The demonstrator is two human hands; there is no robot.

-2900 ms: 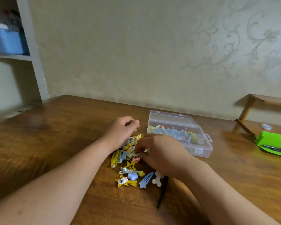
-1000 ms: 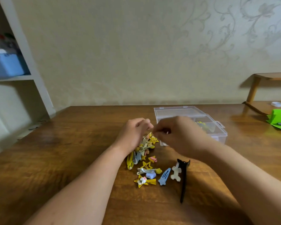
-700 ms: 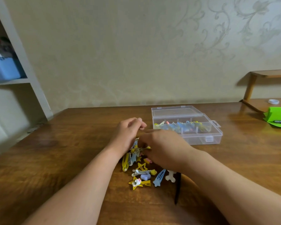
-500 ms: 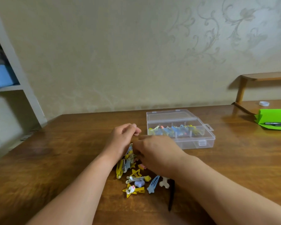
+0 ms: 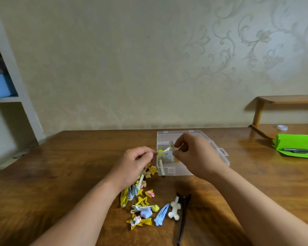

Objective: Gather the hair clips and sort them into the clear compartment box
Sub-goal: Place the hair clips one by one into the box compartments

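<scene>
A pile of small hair clips [image 5: 142, 205], mostly yellow, blue and white, lies on the wooden table [image 5: 60, 174]. A long black clip [image 5: 182, 215] lies at its right. The clear compartment box [image 5: 220, 153] stands open behind the pile, with several clips in its left compartments. My right hand [image 5: 194, 155] hovers over the box's left end, fingers pinched on a small pale clip [image 5: 172, 146]. My left hand [image 5: 133, 166] rests on the far end of the pile, fingers curled and pinched near a yellow clip at the box's edge.
A green folder [image 5: 295, 144] with a black pen [image 5: 300, 150] on it lies at the right. A small white cap [image 5: 282, 127] sits behind it under a wooden riser shelf [image 5: 288, 100]. A white shelving unit with a blue bin [image 5: 0, 87] stands at the left.
My right hand has risen from the pile to above the box's left end, holding a pale clip. My left hand stayed at the pile. The camera view shifted slightly.
</scene>
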